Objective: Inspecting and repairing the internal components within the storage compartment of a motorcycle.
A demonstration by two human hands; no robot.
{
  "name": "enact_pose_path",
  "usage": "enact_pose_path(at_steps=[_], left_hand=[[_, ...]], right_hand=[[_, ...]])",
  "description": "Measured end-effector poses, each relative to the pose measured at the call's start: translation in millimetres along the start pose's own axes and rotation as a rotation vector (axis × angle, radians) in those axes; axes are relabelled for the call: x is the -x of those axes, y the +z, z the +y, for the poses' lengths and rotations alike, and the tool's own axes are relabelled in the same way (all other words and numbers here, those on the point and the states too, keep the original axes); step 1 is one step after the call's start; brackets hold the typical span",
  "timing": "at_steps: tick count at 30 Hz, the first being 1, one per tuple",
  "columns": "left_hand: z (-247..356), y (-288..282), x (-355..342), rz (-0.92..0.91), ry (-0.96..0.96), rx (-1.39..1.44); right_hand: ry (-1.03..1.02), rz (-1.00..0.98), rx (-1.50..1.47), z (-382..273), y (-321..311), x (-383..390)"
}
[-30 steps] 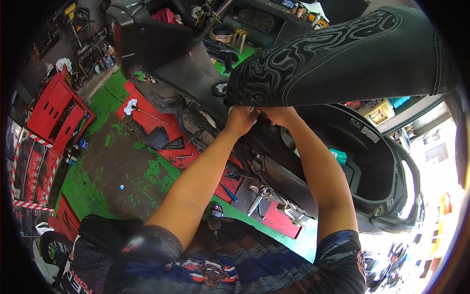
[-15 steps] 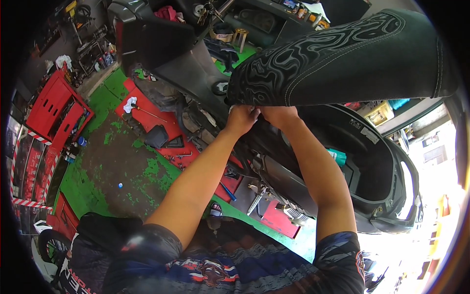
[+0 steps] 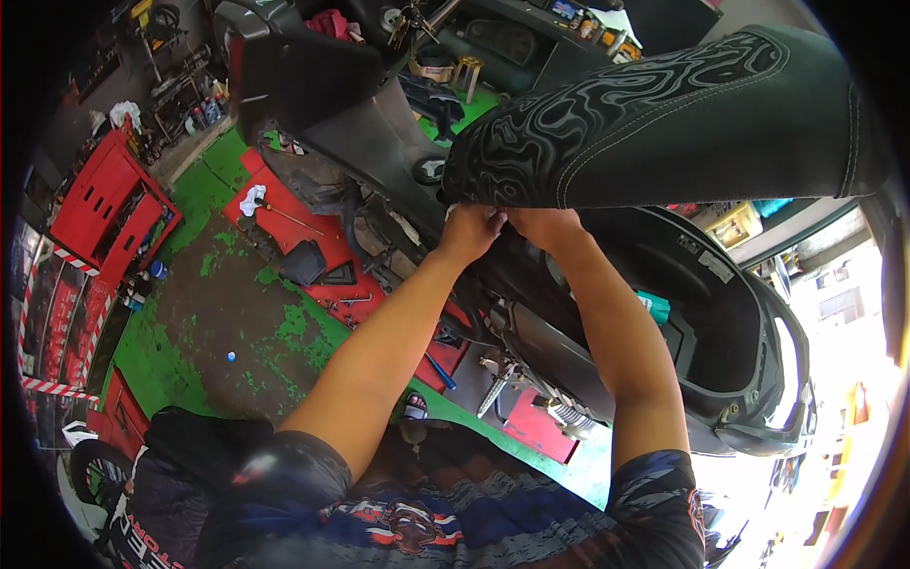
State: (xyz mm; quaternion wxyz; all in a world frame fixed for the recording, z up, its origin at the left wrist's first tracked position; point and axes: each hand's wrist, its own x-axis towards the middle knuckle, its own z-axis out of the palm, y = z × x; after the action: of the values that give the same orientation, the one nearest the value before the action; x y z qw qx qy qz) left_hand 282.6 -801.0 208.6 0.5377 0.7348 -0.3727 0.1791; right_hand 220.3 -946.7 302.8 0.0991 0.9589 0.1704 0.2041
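Note:
A black scooter seat (image 3: 654, 123) with swirled grey patterning and pale stitching is tipped up over the open underseat bin (image 3: 711, 351) of the dark scooter body (image 3: 351, 95). Just below the seat's left end, near its base, my left hand (image 3: 471, 230) and my right hand (image 3: 542, 226) work close together, almost touching. Both have bent fingers closed on something small that I cannot make out; the fingertips are mostly hidden under the seat edge. A teal object (image 3: 654, 305) lies inside the bin.
A red tool cabinet (image 3: 95, 190) stands at the left. Red mats (image 3: 270, 223) with a screwdriver, rag and loose parts lie on the worn green floor (image 3: 190, 341). A cluttered dark bench (image 3: 559, 28) and a stool (image 3: 466, 71) are behind the scooter; a bright doorway (image 3: 844, 313) is at right.
The seat sits very slightly lower in the picture than a second ago. My right hand has shifted a little at the fingers; both hands stay in the same spot.

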Motion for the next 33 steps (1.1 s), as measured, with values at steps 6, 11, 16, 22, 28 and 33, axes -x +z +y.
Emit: enact_pose_path(at_steps=[6, 11, 16, 22, 28, 33], left_hand=[[-5.5, 1.3, 0.2, -0.015, -0.017, -0.005], [-7.4, 2.0, -0.9, -0.037, -0.014, -0.032], [-2.8, -1.0, 0.6, -0.069, -0.031, -0.041], [-3.6, -3.6, -0.5, -0.121, -0.08, -0.094], [-0.3, -5.2, -2.5, -0.121, -0.091, -0.021], [0.2, -5.4, -3.1, -0.156, -0.071, -0.016]], right_hand=[[0.046, -0.089, 0.056, -5.2, 5.7, -2.2], [-0.037, -0.067, 0.132, 5.7, 14.6, 5.1], [-0.031, -0.158, 0.11, 4.8, 5.3, 2.5], [0.0, -0.111, 0.048, -0.8, 0.1, 2.5], [0.112, -0.005, -0.221, 13.3, 7.2, 5.2], [0.143, -0.194, -0.416, 29.4, -8.3, 5.9]])
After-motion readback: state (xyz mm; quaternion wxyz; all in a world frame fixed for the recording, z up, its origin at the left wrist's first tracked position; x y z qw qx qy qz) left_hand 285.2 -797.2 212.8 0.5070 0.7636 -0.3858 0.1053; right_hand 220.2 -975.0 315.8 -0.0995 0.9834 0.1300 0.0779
